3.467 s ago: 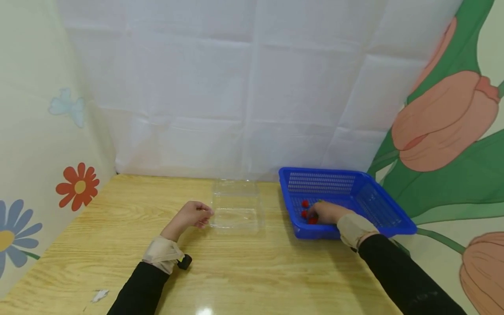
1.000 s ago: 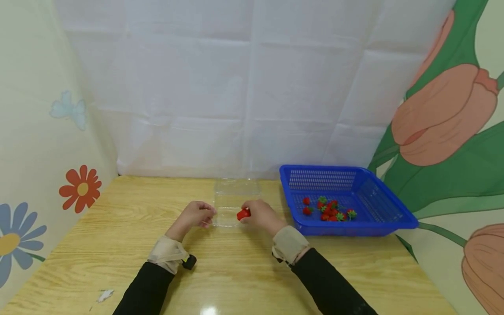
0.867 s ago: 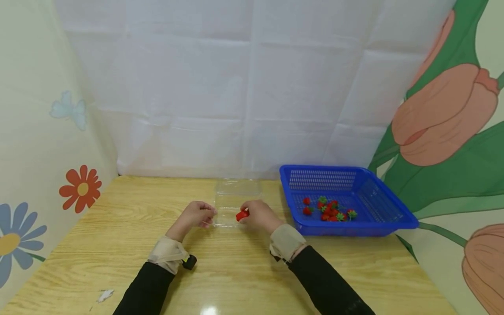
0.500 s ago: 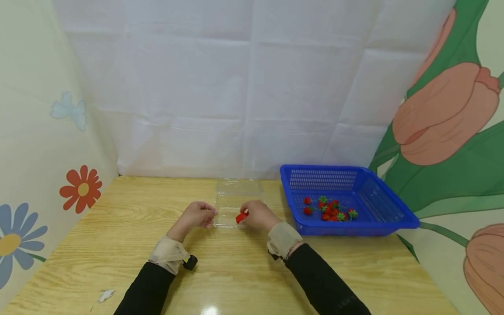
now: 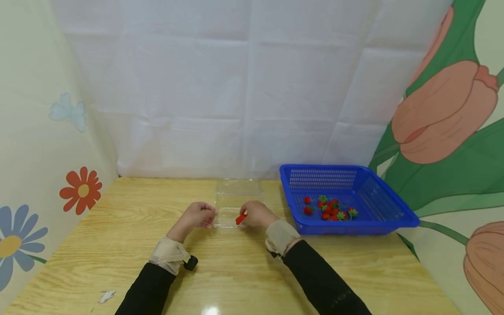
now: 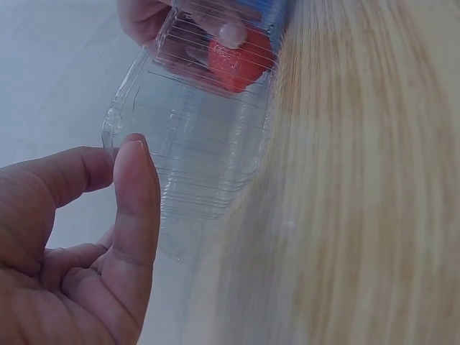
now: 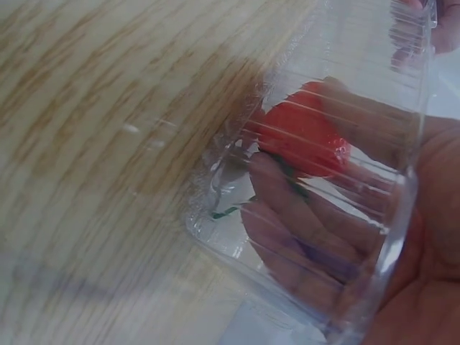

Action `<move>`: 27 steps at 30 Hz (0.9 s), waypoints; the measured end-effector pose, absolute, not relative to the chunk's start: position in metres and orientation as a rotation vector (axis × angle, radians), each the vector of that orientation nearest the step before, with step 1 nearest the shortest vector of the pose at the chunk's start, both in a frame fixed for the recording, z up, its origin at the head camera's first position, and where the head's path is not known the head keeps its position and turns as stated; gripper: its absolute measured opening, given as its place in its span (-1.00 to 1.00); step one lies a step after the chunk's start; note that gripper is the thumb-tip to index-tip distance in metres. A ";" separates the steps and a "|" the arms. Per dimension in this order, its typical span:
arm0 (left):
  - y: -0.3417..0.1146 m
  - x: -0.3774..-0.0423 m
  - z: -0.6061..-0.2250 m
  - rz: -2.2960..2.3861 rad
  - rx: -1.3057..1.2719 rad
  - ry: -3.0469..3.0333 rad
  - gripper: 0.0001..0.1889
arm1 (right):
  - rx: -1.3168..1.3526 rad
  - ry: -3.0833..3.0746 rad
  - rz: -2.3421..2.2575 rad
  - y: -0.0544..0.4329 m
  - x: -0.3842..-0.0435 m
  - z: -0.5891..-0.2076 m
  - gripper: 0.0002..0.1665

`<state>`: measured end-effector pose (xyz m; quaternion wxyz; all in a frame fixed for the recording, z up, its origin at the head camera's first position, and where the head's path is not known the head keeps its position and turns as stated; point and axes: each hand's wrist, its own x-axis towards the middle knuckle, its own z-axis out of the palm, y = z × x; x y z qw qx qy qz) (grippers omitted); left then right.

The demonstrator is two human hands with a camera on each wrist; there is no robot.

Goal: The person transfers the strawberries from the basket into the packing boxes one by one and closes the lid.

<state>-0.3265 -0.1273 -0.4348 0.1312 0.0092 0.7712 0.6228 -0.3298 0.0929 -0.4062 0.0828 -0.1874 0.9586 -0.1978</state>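
A clear plastic clamshell box [image 5: 238, 187] stands on the table with its lid raised at the back. My left hand [image 5: 194, 215] pinches the box's left rim between thumb and finger, as the left wrist view shows close up. Inside the box, near its front right corner, my right hand [image 5: 257, 213] holds a red strawberry [image 5: 241, 218]. Through the ribbed wall in the right wrist view, the strawberry [image 7: 305, 133] shows low in the box, its green leaves beside the fingers. In the left wrist view the strawberry [image 6: 241, 61] appears close to the box floor.
A blue plastic basket [image 5: 320, 171] sits to the right, with several strawberries [image 5: 332, 211] in it. A white sheet [image 5: 177, 87] hangs behind the table. A torn whitish patch [image 5: 106, 296] marks the table at the front left.
My right hand has come left from the basket to the box with a strawberry, then sunk slightly inside it over the last second. My left hand stays at the rim.
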 end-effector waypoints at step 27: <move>-0.127 -0.324 -0.432 1.810 0.022 2.216 -0.77 | -0.518 2.891 -0.495 0.093 -0.323 -0.387 -0.47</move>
